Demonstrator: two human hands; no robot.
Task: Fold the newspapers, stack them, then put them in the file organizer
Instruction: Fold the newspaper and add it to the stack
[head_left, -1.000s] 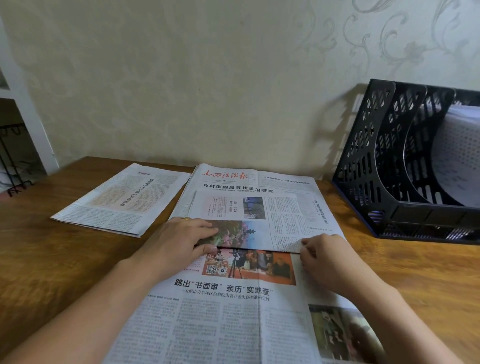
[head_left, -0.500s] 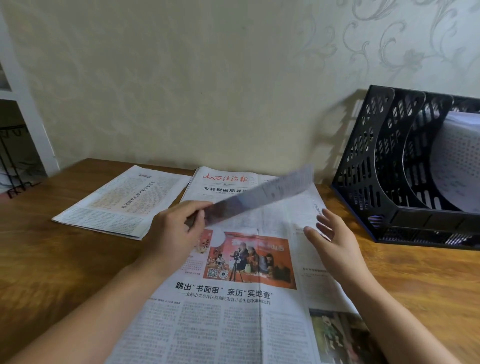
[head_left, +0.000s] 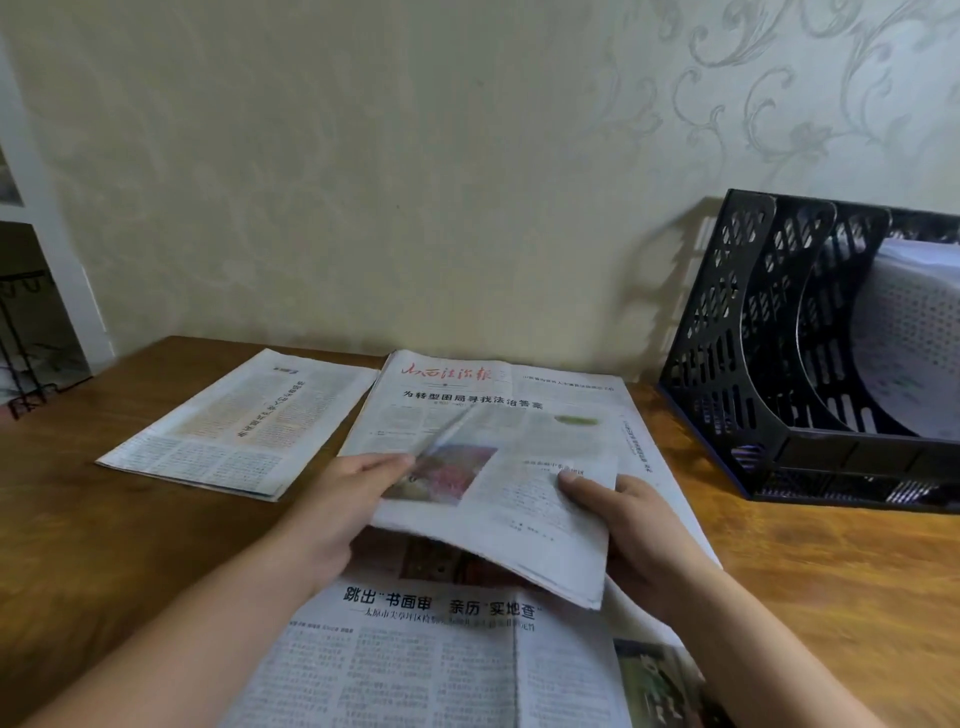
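A large newspaper (head_left: 441, 654) lies spread on the wooden table in front of me, its red masthead at the far end. Both hands grip a smaller folded section (head_left: 519, 514) of it, raised and tilted above the spread page. My left hand (head_left: 348, 504) pinches the section's left edge, thumb on top. My right hand (head_left: 639, 530) holds its right edge. A second newspaper (head_left: 244, 421), folded flat, lies to the left. The black mesh file organizer (head_left: 727, 364) stands at the right against the wall.
White paper (head_left: 904, 353) sits in a far slot of the organizer. The patterned wall runs right behind the table (head_left: 78, 545). A white shelf frame (head_left: 62, 291) and a black wire rack (head_left: 26, 353) stand beyond the table's left end.
My left hand lifted the paper's near edge and swung it up. My right hand then came off the table and took the right edge; both hands now hold the raised section.
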